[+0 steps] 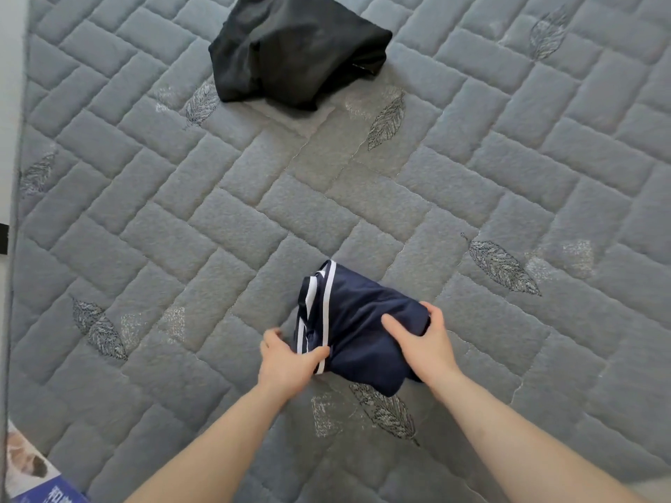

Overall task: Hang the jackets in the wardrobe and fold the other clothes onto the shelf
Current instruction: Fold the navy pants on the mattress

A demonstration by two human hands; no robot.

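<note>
Folded navy garment [348, 321] with white stripes lies on the grey quilted mattress [203, 219], near its front edge. Left hand [287, 361] grips the striped end, fingers curled under; right hand [423, 343] clamps the opposite end. Crumpled black garment [294, 49] sits well apart — farther back on the mattress

Navy garment [357, 321] with white stripes, black garment [297, 52], grey quilted mattress [218, 212] with leaf embroidery
</note>
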